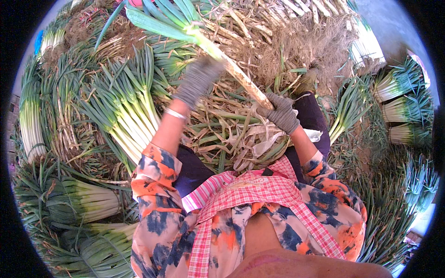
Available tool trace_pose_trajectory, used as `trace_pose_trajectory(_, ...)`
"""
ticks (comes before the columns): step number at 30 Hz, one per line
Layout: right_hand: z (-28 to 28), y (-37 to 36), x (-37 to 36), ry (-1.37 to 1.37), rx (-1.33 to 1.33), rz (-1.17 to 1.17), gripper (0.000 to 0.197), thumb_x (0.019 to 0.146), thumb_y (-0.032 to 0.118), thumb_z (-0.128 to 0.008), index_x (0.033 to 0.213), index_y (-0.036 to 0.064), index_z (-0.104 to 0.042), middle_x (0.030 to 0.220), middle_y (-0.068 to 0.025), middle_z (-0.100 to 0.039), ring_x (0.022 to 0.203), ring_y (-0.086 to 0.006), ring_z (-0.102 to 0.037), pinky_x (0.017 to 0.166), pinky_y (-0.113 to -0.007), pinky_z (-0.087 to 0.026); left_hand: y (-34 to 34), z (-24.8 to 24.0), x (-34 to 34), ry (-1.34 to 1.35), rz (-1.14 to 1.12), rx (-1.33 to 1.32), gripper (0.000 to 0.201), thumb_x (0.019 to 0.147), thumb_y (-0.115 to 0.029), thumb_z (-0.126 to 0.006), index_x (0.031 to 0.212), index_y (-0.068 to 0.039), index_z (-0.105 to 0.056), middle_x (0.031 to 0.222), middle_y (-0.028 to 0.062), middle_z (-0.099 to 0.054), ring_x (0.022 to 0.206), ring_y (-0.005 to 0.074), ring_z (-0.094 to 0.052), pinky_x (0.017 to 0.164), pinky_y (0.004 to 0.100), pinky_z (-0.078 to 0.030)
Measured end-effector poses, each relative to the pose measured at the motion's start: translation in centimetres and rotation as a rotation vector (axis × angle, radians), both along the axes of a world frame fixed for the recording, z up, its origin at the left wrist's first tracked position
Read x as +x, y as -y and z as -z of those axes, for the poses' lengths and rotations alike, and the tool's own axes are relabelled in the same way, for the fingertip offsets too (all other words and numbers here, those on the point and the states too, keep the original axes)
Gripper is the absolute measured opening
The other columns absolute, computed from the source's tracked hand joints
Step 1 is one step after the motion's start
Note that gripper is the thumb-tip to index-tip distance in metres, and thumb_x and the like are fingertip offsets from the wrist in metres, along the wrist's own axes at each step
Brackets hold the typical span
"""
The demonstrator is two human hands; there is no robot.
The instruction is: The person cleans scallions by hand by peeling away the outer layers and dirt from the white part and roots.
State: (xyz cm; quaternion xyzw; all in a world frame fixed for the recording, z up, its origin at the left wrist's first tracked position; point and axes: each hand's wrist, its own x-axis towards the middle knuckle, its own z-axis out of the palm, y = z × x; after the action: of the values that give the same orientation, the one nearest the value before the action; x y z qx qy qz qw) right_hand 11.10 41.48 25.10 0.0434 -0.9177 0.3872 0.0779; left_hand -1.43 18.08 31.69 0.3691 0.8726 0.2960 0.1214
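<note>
A long green onion (243, 79) slants across in front of me, its green leaves at the upper left and a brownish outer skin on its lower shaft. My right hand (282, 113), in a grey glove, is closed round the lower end of it. Beside the upper shaft is my left hand (200, 79), also gloved; motion smears its fingers, so its grip is unclear. Left of that forearm lies a fan of green onions (134, 109) with clean pale shafts. Dry peeled skins and leaves (232, 134) are heaped between my legs.
Rooted, soil-brown onions (320, 46) are piled ahead. Tied bundles (88, 199) lie at the near left, and more bundles (401, 109) stack at the far right. A few loose green onions (347, 111) rest by my right knee. Leaf tops (384, 213) spread at the near right.
</note>
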Motion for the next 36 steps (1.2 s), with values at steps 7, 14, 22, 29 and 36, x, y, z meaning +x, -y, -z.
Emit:
trace_pose_trajectory(7,1.0,1.9,-1.2,-0.199,0.071,-0.159,0.031,0.078,0.028,-0.062,0.096,0.0024,-0.059,0.072,-0.0082,-0.06,0.068,-0.0152,-0.057,0.064,-0.029,-0.046,3.8,2.1,-3.9,0.729,-0.351,1.23,0.02,0.077,-0.027,-0.063,0.085,-0.009,-0.058,0.059,0.0011,-0.055,0.037,0.0053,-0.039,0.031,0.0177,-0.025)
trace_pose_trajectory(14,-5.4,9.5,-10.9,-0.647,0.369,-0.374,0.025,0.076,0.023,-0.058,0.098,0.0107,-0.058,0.081,-0.0097,-0.058,0.074,-0.0279,-0.058,0.065,-0.035,-0.048,2.9,3.6,-3.6,0.744,-0.462,1.117,0.021,0.078,-0.026,-0.06,0.088,-0.008,-0.059,0.066,0.0009,-0.056,0.041,0.0059,-0.042,0.03,0.0171,-0.027)
trace_pose_trajectory(22,5.4,0.5,-3.5,0.419,1.237,-0.82,0.023,0.085,0.015,-0.041,0.104,0.012,-0.054,0.076,-0.0125,-0.059,0.07,-0.0265,-0.061,0.058,-0.036,-0.05,8.4,3.9,-5.1,0.58,-0.655,1.166,0.023,0.078,-0.026,-0.061,0.083,-0.005,-0.058,0.062,0.0059,-0.058,0.034,0.0067,-0.037,0.029,0.0185,-0.026)
trace_pose_trajectory(29,8.3,-6.6,-5.5,0.382,0.654,-0.766,0.027,0.078,0.028,-0.053,0.092,0.0058,-0.06,0.084,-0.011,-0.06,0.074,-0.0231,-0.058,0.067,-0.035,-0.046,9.1,4.6,-5.2,0.632,-0.456,1.217,0.037,0.082,-0.041,-0.055,0.091,-0.005,-0.055,0.072,0.0085,-0.062,0.039,0.0065,-0.043,0.03,0.0185,-0.03)
trace_pose_trajectory(36,-5.8,9.5,-11.7,-0.088,-0.084,-0.313,0.018,0.072,0.021,-0.065,0.078,0.0063,-0.056,0.071,-0.0018,-0.055,0.066,-0.0116,-0.051,0.058,-0.026,-0.043,6.9,4.3,-4.5,0.775,-0.223,1.31,0.042,0.081,-0.045,-0.055,0.096,-0.005,-0.054,0.074,0.0076,-0.061,0.044,0.0074,-0.047,0.034,0.0187,-0.037)
